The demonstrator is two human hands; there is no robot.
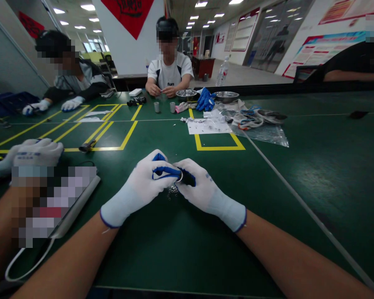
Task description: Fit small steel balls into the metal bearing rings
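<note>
My left hand [148, 176] and my right hand [197, 180] meet above the middle of the table, both in white gloves with blue-coated palms. A small metal cup [181, 176] sits in my right hand, its shiny round rim turned toward my left hand. Fingers wrapped round it hide most of its body. The left thumb and fingers are pressed together at that rim; whatever they pinch is hidden. Several tiny metal rings [173, 191] lie in a loose group on the green table [174, 249], just below the hands.
At left, another person's gloved hand [39, 151] rests near a white power strip [77, 207]. Two grey cups [156, 107], metal bowls [227, 95], blue gloves [206, 99] and white paper [208, 126] are across the table. Co-workers sit opposite and at the far left.
</note>
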